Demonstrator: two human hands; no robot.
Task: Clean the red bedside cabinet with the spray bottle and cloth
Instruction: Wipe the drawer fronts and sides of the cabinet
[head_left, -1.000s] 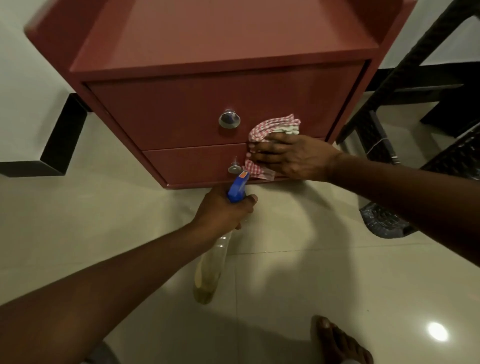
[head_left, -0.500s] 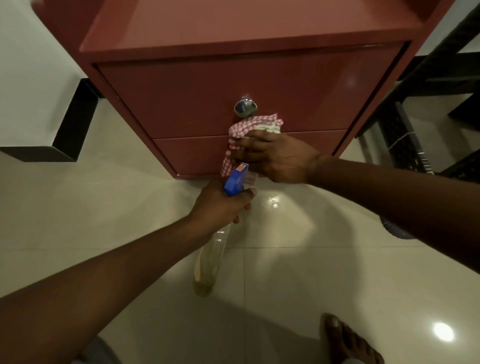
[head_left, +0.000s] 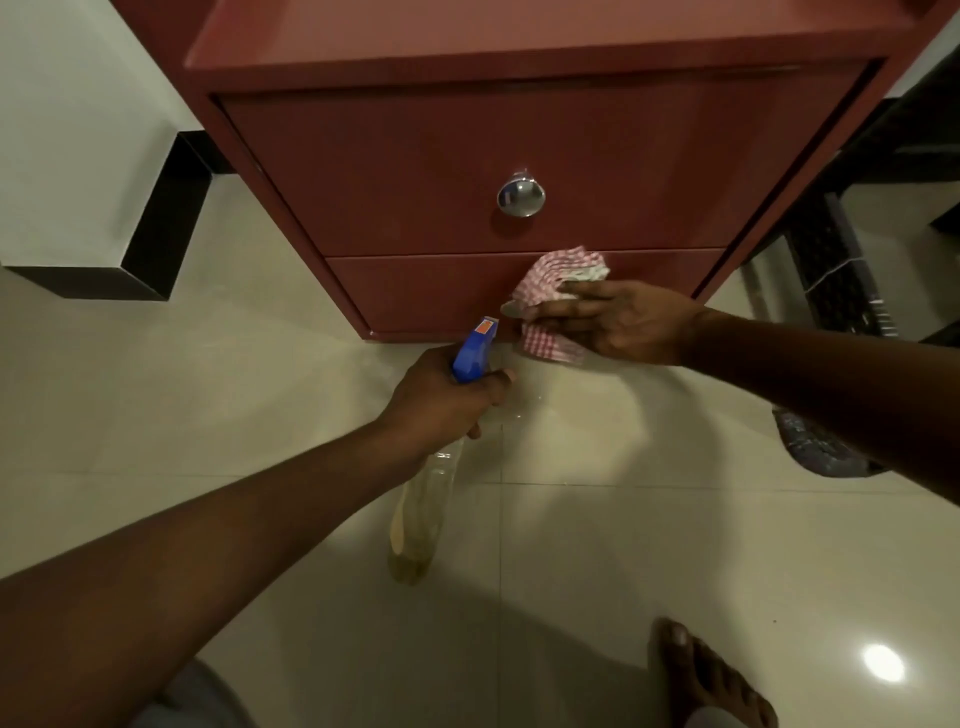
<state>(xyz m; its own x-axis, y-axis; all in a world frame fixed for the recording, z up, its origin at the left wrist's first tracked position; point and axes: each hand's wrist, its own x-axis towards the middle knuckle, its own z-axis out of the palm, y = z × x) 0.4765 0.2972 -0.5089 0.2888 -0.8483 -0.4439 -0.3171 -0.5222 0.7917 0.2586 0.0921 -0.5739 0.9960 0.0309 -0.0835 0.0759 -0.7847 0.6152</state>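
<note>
Cloth (head_left: 556, 270) slid right, on lower drawer (head_left: 441, 296) | right hand (head_left: 623, 322) grips it | left hand (head_left: 436, 405) grips spray bottle (head_left: 471, 353)

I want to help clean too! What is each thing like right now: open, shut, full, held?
Top drawer: shut.
Bottom drawer: shut.
Spray bottle: gripped by left hand, only a little liquid at its bottom.
Cloth: bunched up, held by right hand at the bottom drawer.

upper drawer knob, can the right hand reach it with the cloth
Probably yes: the right hand, gripping the cloth at the lower drawer, sits just below the upper drawer knob, with only bare drawer front between them.
</note>
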